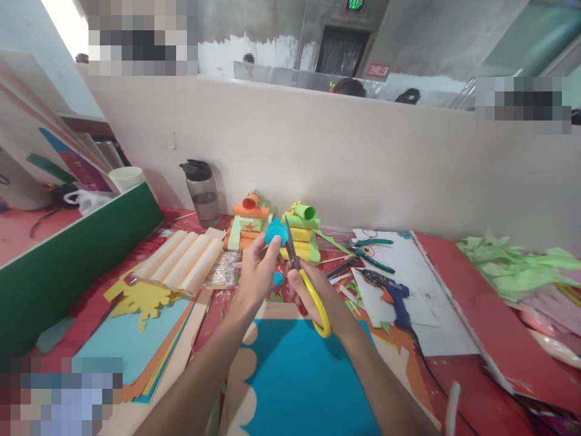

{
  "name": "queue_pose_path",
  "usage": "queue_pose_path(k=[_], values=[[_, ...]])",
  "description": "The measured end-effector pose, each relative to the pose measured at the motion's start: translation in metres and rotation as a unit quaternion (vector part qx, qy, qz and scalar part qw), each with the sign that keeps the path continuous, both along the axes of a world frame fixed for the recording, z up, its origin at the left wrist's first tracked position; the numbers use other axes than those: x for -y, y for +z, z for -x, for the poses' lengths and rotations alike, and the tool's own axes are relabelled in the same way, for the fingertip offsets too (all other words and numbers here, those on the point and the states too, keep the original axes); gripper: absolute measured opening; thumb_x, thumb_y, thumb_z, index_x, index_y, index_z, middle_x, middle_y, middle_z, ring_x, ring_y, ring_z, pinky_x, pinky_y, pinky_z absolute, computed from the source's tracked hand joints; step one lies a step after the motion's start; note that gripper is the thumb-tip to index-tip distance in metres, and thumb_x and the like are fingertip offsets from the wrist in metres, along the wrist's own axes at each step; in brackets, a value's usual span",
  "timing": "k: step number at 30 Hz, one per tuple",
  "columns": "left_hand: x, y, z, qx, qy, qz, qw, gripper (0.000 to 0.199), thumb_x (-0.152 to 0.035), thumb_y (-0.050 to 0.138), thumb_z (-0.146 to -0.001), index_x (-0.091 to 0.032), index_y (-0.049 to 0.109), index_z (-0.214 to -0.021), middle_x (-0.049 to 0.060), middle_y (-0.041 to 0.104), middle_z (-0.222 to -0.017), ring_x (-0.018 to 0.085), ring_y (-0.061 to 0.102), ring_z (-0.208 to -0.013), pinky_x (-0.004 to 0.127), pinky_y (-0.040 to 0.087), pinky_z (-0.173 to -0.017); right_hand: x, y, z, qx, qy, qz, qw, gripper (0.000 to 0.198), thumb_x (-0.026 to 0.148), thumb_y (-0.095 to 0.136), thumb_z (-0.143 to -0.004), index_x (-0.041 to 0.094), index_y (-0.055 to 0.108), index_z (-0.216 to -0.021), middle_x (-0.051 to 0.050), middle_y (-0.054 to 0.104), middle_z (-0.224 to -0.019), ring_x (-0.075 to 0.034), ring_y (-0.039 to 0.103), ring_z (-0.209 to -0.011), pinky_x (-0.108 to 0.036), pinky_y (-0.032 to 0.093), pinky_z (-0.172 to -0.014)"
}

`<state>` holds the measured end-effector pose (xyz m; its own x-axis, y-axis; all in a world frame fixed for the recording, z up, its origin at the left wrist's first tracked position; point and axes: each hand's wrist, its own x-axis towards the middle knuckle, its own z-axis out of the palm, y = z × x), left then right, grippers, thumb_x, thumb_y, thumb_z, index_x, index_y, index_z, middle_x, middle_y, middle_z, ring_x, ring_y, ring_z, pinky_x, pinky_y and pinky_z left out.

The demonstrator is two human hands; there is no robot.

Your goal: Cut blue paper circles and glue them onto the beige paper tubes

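Note:
My left hand (pixel 262 261) pinches a small blue paper piece (pixel 275 232), its thumb lying across the front. Close beside it, my right hand (pixel 313 287) grips a pair of scissors (pixel 313 293) with yellow handles, the blades pointing up along the paper's right edge. Whether the blades touch the paper I cannot tell. Below both hands lies a large blue sheet (pixel 308 375) on peach paper with a scalloped left edge. Behind the hands stand rolled-paper models, one orange (pixel 249 212) and one yellow-green (pixel 302 233).
On the left are peach paper rolls (pixel 179 260), a yellow cutout (pixel 136 293), stacked coloured sheets (pixel 131 339) and a water bottle (pixel 202 194). To the right lie green-handled pliers (pixel 374 254), a blue glue gun (pixel 394 300) with its cord, and green paper scraps (pixel 517 260). A green divider (pixel 82 266) borders the left.

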<state>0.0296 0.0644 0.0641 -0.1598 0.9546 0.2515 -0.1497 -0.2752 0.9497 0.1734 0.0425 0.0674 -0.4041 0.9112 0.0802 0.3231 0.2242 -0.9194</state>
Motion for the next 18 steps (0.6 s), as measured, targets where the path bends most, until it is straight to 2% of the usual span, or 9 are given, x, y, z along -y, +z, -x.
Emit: queue_pose_path(k=[9, 18], values=[[0.0032, 0.0056, -0.0009, -0.023, 0.012, -0.019, 0.999, 0.034, -0.046, 0.062, -0.090, -0.018, 0.056, -0.072, -0.003, 0.054, -0.062, 0.010, 0.050, -0.058, 0.020, 0.042, -0.055, -0.0004, -0.0039, -0.0010, -0.003, 0.002, 0.005, 1.000, 0.038, 0.060, 0.050, -0.097, 0.023, 0.054, -0.088, 0.004, 0.053, -0.060, -0.016, 0.051, -0.051, -0.026, 0.040, -0.051], [0.0052, 0.0087, -0.0015, -0.027, 0.015, -0.017, 0.999, 0.034, -0.046, 0.061, -0.091, -0.019, 0.054, -0.072, -0.003, 0.053, -0.061, 0.011, 0.050, -0.057, 0.020, 0.042, -0.055, -0.0013, -0.0058, -0.0005, 0.007, 0.005, 0.008, 1.000, 0.041, 0.060, 0.050, -0.097, 0.023, 0.058, -0.111, 0.005, 0.051, -0.057, -0.016, 0.050, -0.048, -0.026, 0.040, -0.051]])
